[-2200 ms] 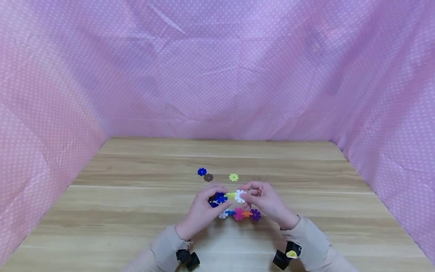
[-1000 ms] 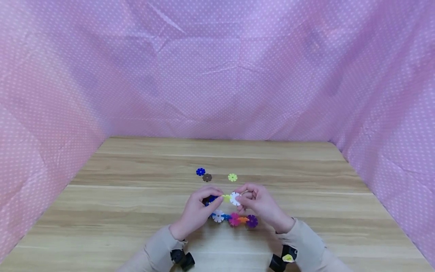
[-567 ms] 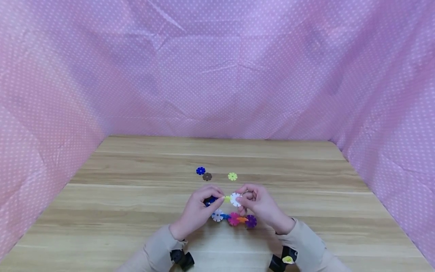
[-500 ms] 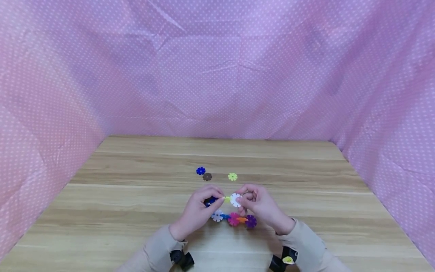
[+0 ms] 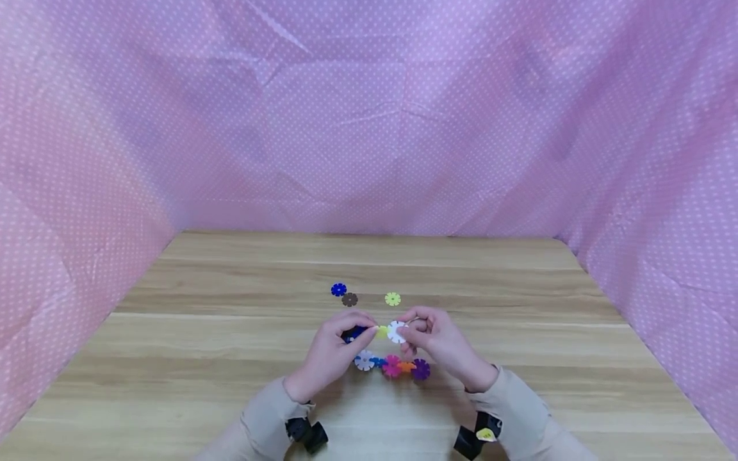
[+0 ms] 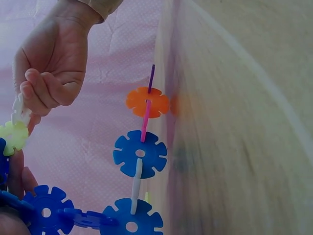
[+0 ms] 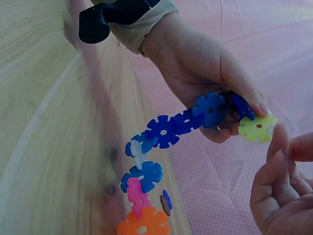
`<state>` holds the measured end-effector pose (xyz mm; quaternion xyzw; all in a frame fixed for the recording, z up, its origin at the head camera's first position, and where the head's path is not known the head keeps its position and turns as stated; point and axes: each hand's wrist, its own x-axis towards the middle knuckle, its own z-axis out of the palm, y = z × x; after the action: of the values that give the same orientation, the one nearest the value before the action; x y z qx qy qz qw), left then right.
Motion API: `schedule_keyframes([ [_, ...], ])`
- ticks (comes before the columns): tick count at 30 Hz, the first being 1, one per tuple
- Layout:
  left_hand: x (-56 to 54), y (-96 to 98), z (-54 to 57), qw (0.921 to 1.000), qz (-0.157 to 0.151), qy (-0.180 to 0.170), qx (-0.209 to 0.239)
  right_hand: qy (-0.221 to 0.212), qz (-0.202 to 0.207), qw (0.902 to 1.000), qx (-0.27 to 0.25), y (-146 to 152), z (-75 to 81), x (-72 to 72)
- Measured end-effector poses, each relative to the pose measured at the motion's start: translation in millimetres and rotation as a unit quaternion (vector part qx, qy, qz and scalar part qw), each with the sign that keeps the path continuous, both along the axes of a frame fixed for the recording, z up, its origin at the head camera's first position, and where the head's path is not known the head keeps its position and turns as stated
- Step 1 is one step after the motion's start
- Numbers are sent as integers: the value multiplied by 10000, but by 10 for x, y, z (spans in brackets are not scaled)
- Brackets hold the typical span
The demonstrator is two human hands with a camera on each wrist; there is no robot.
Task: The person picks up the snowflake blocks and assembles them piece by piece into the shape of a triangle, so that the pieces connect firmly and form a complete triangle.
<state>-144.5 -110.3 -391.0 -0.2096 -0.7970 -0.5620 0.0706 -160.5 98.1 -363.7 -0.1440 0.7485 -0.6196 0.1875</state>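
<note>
A chain of interlocking notched plastic discs hangs from my left hand, whose thumb and fingers pinch it where a dark blue disc meets a yellow-green disc. At the chain's upper end, a white disc meets the yellow-green one edge to edge; my right hand pinches this white disc between thumb and fingers. Lower down, the chain curves back through several blue discs, another white disc, a pink disc and an orange disc to a purple disc. The left palm covers some blue discs in the head view.
Beyond the hands on the wooden table lie a loose blue disc, a brown disc beside it, and a yellow-green disc farther right. Pink dotted cloth encloses the table at the back and sides.
Both hands have shifted slightly left with the chain. The left fingers, earlier spread around the blue discs, now pinch closer to the yellow-green disc. The right hand keeps hold of the white disc.
</note>
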Motion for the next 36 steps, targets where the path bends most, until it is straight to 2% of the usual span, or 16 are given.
schedule_keyframes([
  [7,6,10,-20,9997,23,204,-141,91,-31,9999,73,-2,-1,22],
  [16,36,-21,-59,9988,-55,423,-237,-7,-131,9999,60,-60,-21,51],
  [25,21,-24,-25,9990,-52,309,-309,57,-128,9999,-53,-63,14,46],
  [30,26,-25,-29,9996,56,232,-120,87,-220,9997,-90,-86,3,57],
  [36,-12,-15,-48,9998,144,131,95,361,-373,9987,-8,-91,27,39],
])
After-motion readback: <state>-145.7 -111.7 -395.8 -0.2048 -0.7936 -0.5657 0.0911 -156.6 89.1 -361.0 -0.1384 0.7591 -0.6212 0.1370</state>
